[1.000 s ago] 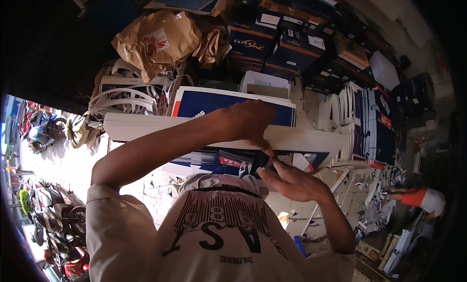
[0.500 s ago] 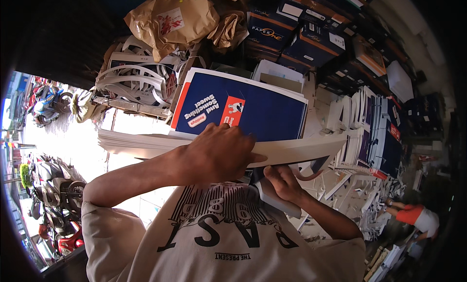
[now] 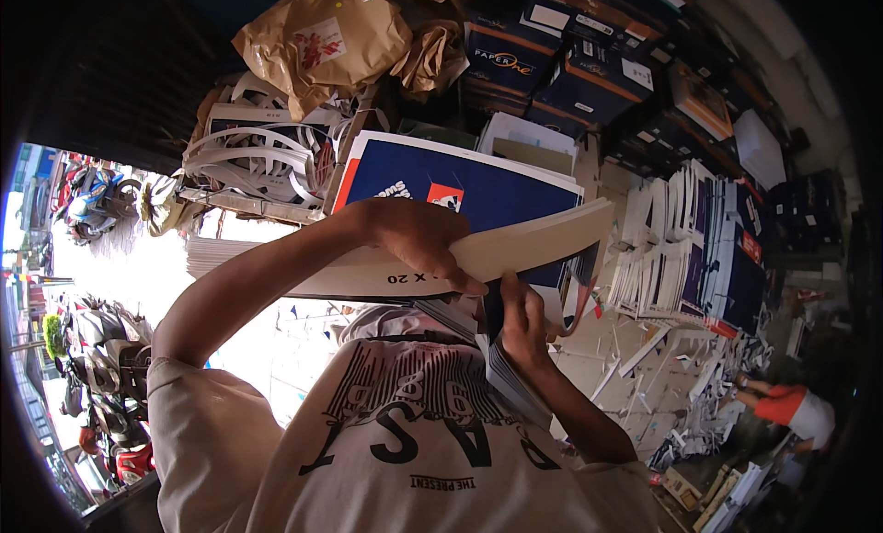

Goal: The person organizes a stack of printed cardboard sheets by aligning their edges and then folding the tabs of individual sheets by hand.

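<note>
A thick bent stack of white-edged printed sheets (image 3: 543,239) lies across the middle, in front of my chest. My left hand (image 3: 418,239) reaches over it from the left, its fingers curled down and closed on the near edge. Beside it, my right hand (image 3: 522,323) grips the near side of the same stack, thumb up, where a dark blue part of the sheets shows. Dark blue sheets hang down under the right hand, against my shirt. Behind the stack lies a pile of blue and red printed sheets (image 3: 497,225), partly covered by my left hand and the stack.
White paper offcuts (image 3: 267,156) fill a container at the back left, with a brown paper package (image 3: 322,41) behind it. Dark blue boxes (image 3: 589,82) stand at the back right. Further right are piled printed sheets (image 3: 727,248), strewn scraps and a bent-over person (image 3: 791,413). Motorcycles (image 3: 101,349) stand at left.
My left hand has moved away from my body, and its fingers now point down at the stack's near edge. My right hand has risen leftward. The stack's right end has lifted and swung inward.
</note>
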`<act>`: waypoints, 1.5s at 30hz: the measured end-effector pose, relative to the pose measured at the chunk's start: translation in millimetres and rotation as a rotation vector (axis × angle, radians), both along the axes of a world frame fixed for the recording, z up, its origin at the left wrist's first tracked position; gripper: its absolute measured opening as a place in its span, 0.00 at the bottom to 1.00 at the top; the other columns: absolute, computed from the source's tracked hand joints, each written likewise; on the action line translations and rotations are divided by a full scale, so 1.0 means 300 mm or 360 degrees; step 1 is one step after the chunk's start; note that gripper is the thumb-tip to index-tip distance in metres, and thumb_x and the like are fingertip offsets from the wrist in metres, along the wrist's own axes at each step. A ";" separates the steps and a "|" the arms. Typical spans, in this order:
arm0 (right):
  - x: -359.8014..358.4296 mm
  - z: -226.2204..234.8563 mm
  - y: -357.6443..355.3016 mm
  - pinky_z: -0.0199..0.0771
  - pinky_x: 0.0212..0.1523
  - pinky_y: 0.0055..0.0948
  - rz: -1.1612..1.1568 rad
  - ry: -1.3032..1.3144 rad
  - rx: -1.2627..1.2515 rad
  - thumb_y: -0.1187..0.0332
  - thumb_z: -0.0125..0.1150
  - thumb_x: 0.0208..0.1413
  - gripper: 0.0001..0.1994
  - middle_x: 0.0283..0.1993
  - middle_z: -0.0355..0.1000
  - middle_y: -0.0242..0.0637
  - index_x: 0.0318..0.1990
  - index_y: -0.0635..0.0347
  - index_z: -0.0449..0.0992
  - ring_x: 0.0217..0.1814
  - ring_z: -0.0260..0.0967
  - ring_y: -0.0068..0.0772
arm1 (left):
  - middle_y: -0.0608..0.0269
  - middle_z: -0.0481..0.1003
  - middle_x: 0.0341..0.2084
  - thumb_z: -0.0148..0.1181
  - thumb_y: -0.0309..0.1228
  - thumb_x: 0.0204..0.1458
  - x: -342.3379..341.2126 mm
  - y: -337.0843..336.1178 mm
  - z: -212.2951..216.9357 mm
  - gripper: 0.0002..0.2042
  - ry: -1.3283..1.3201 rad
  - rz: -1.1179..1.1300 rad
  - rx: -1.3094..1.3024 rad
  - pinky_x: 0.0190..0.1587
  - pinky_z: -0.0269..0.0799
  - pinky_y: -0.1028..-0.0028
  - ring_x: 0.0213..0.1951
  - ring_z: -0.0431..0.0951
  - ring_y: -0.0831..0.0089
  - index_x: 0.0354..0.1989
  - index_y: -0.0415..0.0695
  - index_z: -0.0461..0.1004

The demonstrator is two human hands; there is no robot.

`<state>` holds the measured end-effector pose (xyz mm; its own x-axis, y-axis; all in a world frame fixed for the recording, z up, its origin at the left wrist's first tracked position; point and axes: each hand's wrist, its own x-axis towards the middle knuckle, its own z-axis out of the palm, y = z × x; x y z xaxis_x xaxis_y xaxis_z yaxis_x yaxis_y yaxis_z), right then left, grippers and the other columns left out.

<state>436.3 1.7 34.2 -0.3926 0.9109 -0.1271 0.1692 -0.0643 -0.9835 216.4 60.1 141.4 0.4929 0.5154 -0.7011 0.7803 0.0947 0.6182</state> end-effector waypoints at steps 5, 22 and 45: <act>0.002 0.019 0.167 0.70 0.37 0.25 0.0286 -0.0130 -0.0259 0.52 0.48 0.68 0.22 0.27 0.73 0.32 0.34 0.65 0.74 0.31 0.71 0.21 | 0.54 0.78 0.37 0.63 0.60 0.44 -0.022 0.081 -0.002 0.31 0.0314 0.0293 -0.0033 0.41 0.73 0.65 0.38 0.80 0.62 0.43 0.43 0.79; 0.047 -0.029 0.126 0.75 0.33 0.43 0.0364 -0.0597 0.0695 0.75 0.59 0.55 0.10 0.35 0.76 0.51 0.44 0.68 0.74 0.33 0.78 0.53 | 0.42 0.78 0.28 0.57 0.58 0.54 0.020 -0.088 0.096 0.32 0.0268 0.0121 0.0682 0.41 0.74 0.59 0.35 0.81 0.52 0.39 0.33 0.77; -0.237 0.119 -0.025 0.74 0.35 0.39 -0.0277 -0.0712 0.1327 0.62 0.77 0.42 0.23 0.36 0.74 0.39 0.42 0.61 0.72 0.36 0.75 0.44 | 0.56 0.77 0.19 0.52 0.62 0.54 -0.031 -0.111 0.006 0.32 0.0602 0.0330 0.1445 0.33 0.69 0.64 0.27 0.80 0.55 0.31 0.38 0.79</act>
